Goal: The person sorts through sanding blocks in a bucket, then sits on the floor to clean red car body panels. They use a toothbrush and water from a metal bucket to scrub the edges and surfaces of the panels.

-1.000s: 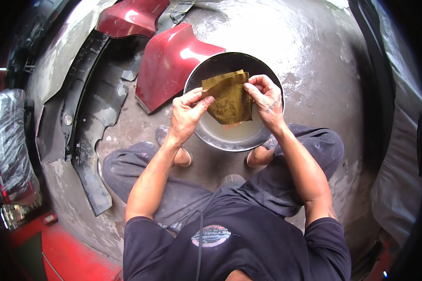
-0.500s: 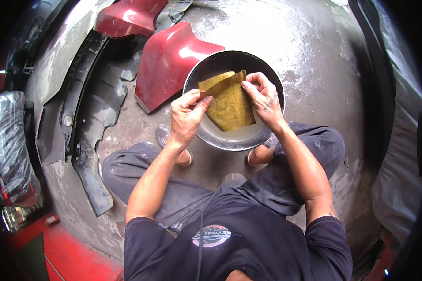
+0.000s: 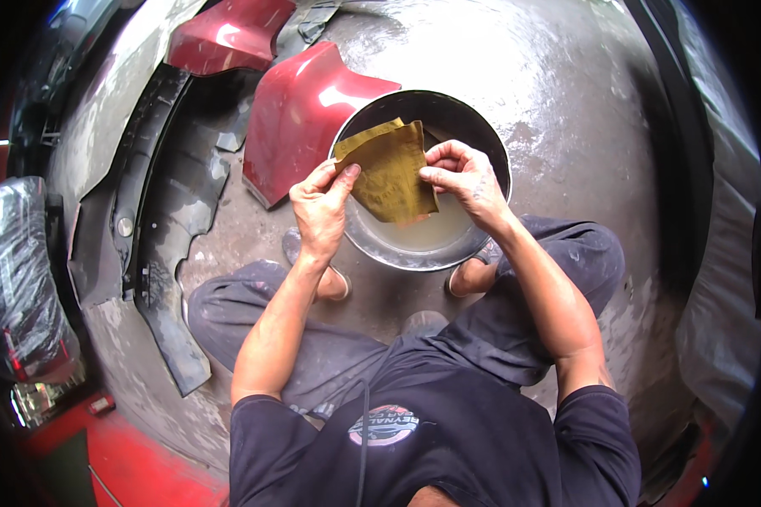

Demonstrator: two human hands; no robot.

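Observation:
A folded, wet-looking sheet of yellow-brown sandpaper [image 3: 391,173] is held up between my two hands. My left hand [image 3: 321,207] pinches its left edge between thumb and fingers. On the other side, my right hand [image 3: 467,179] grips the right edge with thumb and fingertips. Under the sheet stands a round black bucket [image 3: 380,252] holding cloudy water [image 3: 431,235]. The sheet hides part of the bucket's inside.
Glossy red bumper pieces [image 3: 300,110] lie left of the bucket and beyond it. A long dark plastic bumper part [image 3: 173,287] rests on the floor at left. Plastic-wrapped material [image 3: 25,279] sits at the far left, and a grey cover [image 3: 723,279] hangs at right.
Both hands have shifted the sandpaper slightly left. Its face has turned, with the print less visible, and the right hand has moved down its edge.

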